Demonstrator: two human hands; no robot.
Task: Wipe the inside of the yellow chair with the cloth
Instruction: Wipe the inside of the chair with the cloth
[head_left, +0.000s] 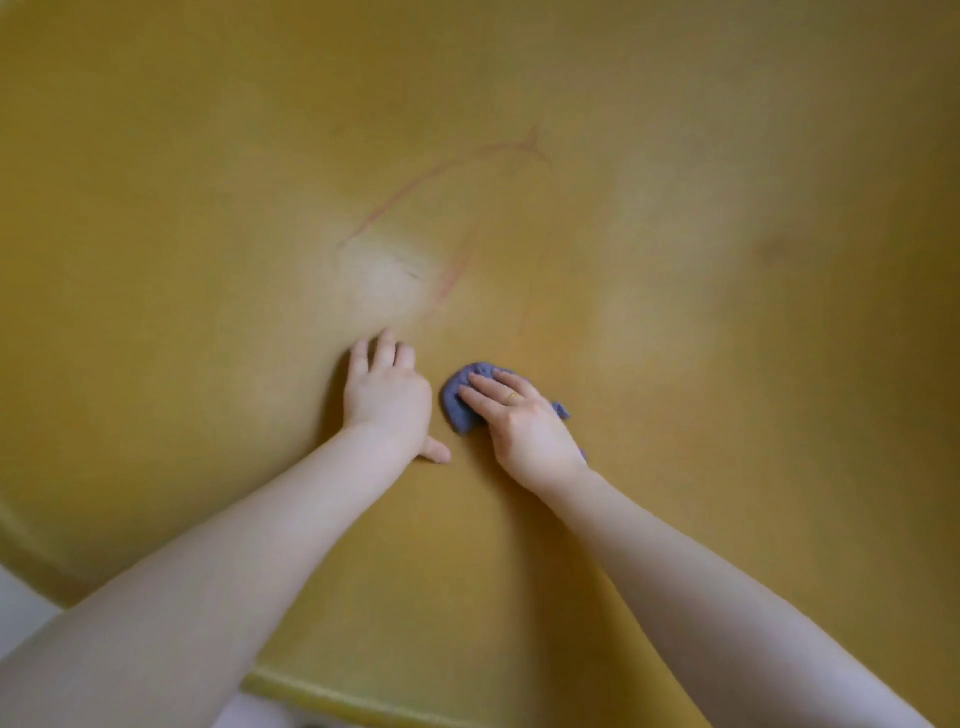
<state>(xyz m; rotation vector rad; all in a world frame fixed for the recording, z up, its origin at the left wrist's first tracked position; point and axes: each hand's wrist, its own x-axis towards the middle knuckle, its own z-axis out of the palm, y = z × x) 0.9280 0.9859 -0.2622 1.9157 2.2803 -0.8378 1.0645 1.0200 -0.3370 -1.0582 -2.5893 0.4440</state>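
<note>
The yellow chair (675, 156) fills nearly the whole view as a smooth curved inner surface. Faint reddish lines (415, 182) run across its middle, above a pale glossy patch. My left hand (387, 397) lies flat on the chair with fingers straight and thumb spread toward me. Just to its right, my right hand (519, 421) presses a small bunched purple cloth (460, 395) against the surface, fingers stretched over it; a ring is on one finger. Most of the cloth is hidden under that hand.
The chair's front rim (332, 693) curves along the bottom and lower left. A strip of pale floor (21, 608) shows beyond it at the lower left corner. A darker spot (774, 249) marks the chair's right side.
</note>
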